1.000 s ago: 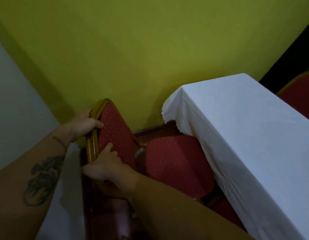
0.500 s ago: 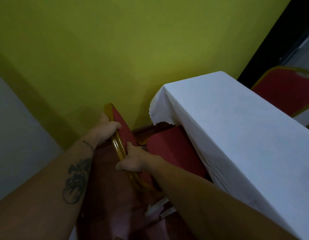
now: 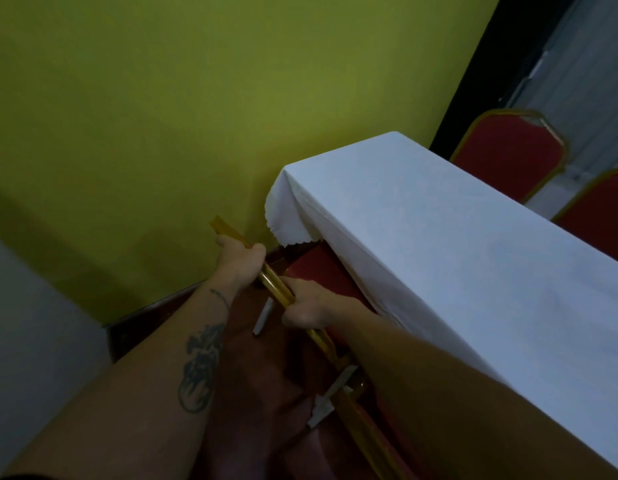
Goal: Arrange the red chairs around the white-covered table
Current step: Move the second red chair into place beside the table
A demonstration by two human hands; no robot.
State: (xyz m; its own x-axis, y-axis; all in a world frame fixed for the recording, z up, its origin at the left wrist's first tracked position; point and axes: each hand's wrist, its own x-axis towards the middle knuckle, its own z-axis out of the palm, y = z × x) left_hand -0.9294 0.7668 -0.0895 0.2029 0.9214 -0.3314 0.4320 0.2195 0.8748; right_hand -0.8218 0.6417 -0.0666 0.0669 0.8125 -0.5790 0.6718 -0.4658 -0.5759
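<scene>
A red chair with a gold frame [image 3: 279, 293] stands against the near long side of the white-covered table [image 3: 439, 237], close to the yellow wall. Its backrest shows edge-on and its red seat [image 3: 321, 271] reaches under the hanging cloth. My left hand [image 3: 240, 259] grips the top of the gold back frame. My right hand [image 3: 305, 308] grips the same frame lower down. Two more red chairs [image 3: 508, 154] [image 3: 602, 216] stand on the table's far side at the upper right, partly hidden behind the table.
A yellow wall [image 3: 196, 116] closes off the table's end, with a dark red skirting [image 3: 144, 320] along the floor. A white wall [image 3: 30, 341] is at the left. A dark door frame [image 3: 473, 71] rises beyond the table. The floor [image 3: 259, 393] by the chair is dark red.
The chair has turned and slid towards the table, so its back now shows edge-on and less of the seat is visible. My view has swung right, revealing two chairs beyond the table.
</scene>
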